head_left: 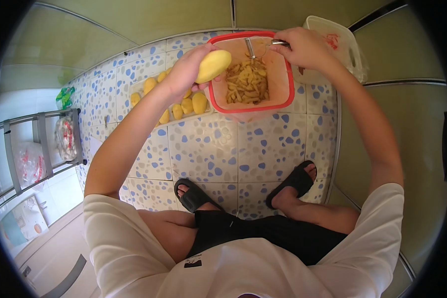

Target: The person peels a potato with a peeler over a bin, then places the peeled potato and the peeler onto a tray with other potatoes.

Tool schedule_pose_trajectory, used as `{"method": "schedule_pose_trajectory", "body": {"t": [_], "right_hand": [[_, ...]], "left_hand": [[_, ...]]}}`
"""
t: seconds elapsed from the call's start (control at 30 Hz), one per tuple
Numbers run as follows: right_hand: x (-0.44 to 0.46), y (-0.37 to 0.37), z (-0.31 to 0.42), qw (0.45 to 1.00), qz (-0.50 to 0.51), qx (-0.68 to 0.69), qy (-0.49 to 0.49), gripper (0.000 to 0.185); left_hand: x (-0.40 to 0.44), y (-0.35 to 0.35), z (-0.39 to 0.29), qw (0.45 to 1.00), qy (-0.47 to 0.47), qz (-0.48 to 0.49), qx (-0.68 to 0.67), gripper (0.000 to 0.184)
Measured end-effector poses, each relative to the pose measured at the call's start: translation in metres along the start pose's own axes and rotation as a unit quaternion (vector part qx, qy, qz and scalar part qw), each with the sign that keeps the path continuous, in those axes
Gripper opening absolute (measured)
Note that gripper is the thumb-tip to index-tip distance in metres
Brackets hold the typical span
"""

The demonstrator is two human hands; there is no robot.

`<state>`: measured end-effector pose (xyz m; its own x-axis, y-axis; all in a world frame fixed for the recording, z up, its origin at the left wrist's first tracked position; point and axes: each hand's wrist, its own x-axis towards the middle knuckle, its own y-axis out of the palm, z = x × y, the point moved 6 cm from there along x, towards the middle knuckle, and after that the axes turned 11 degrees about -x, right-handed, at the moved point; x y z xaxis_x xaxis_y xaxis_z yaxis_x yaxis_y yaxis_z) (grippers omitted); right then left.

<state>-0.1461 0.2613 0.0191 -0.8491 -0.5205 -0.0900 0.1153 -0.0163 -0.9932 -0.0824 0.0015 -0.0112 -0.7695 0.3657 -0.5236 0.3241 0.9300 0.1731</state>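
Observation:
A peeled yellow potato (215,66) is in my left hand (186,72), held at the left rim of a bin. My right hand (305,47) grips a vegetable peeler (280,43) by its handle over the bin's right rim, its metal head (250,48) hanging above the opening. The bin (289,97) has a red rim and a pale liner, and a heap of peelings (247,82) covers its bottom. Several peeled potatoes (199,103) lie on the left, partly hidden behind my left hand and forearm.
A clear plastic container (355,59) with red lettering stands right of the bin. Cabinet doors (184,17) close off the back and right side. At the left is a metal rack (42,144) with plastic bags. My sandalled feet (196,196) rest on the patterned tile floor (203,149).

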Motion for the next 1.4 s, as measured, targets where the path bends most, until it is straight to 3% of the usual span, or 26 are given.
{"method": "schedule_pose_trajectory", "body": {"t": [0.07, 0.17, 0.27, 0.37, 0.57, 0.67, 0.77, 0.93, 1.03, 1.1, 1.17, 1.23, 1.33, 1.4], "right_hand": [[-0.001, 0.004, 0.007, 0.991, -0.096, -0.069, -0.063, 0.034], [0.0, 0.004, 0.014, 0.98, -0.13, -0.116, -0.1, 0.033], [-0.007, 0.004, 0.019, 0.966, -0.191, -0.115, -0.134, 0.032], [-0.001, 0.023, 0.009, 0.992, -0.055, -0.092, -0.065, 0.032], [-0.005, 0.01, 0.024, 0.991, -0.078, -0.072, -0.084, 0.033], [0.001, 0.008, 0.026, 0.992, -0.108, 0.033, -0.052, 0.035], [0.008, 0.011, 0.036, 0.98, -0.071, 0.186, -0.019, 0.035], [0.016, 0.001, 0.102, 0.908, -0.03, 0.411, -0.069, 0.029], [0.024, 0.008, 0.151, 0.859, 0.044, 0.503, -0.081, 0.023], [0.016, 0.011, 0.197, 0.816, 0.153, 0.555, -0.061, 0.02], [0.01, 0.045, 0.242, 0.79, 0.178, 0.583, -0.067, 0.014], [0.01, 0.099, 0.274, 0.806, 0.166, 0.564, -0.068, 0.026], [0.013, 0.141, 0.295, 0.891, 0.16, 0.42, 0.067, 0.03], [0.024, 0.172, 0.294, 0.916, 0.11, 0.364, 0.13, 0.031]], "left_hand": [[0.006, 0.002, 0.012, 0.991, -0.047, 0.02, -0.121, 0.046], [0.008, 0.012, 0.017, 0.955, -0.076, 0.041, -0.282, 0.048], [0.011, 0.014, 0.019, 0.953, -0.073, 0.046, -0.29, 0.048], [0.015, 0.009, 0.023, 0.94, -0.074, 0.113, -0.315, 0.049], [0.017, -0.001, 0.024, 0.936, -0.053, 0.154, -0.311, 0.05], [0.019, -0.022, 0.012, 0.973, 0.021, 0.058, -0.221, 0.05], [0.006, -0.065, -0.018, 0.983, 0.076, -0.013, -0.164, 0.049], [-0.06, -0.15, -0.037, 0.969, 0.142, -0.181, -0.089, 0.045], [-0.095, -0.204, 0.01, 0.949, 0.13, -0.281, 0.06, 0.054], [-0.103, -0.237, 0.07, 0.929, 0.107, -0.349, 0.053, 0.058], [-0.101, -0.257, 0.134, 0.908, 0.099, -0.401, 0.064, 0.068], [-0.096, -0.261, 0.169, 0.872, 0.042, -0.453, 0.179, 0.074], [-0.078, -0.258, 0.197, 0.838, -0.016, -0.47, 0.276, 0.08], [-0.067, -0.256, 0.213, 0.811, -0.02, -0.468, 0.351, 0.079]]}}
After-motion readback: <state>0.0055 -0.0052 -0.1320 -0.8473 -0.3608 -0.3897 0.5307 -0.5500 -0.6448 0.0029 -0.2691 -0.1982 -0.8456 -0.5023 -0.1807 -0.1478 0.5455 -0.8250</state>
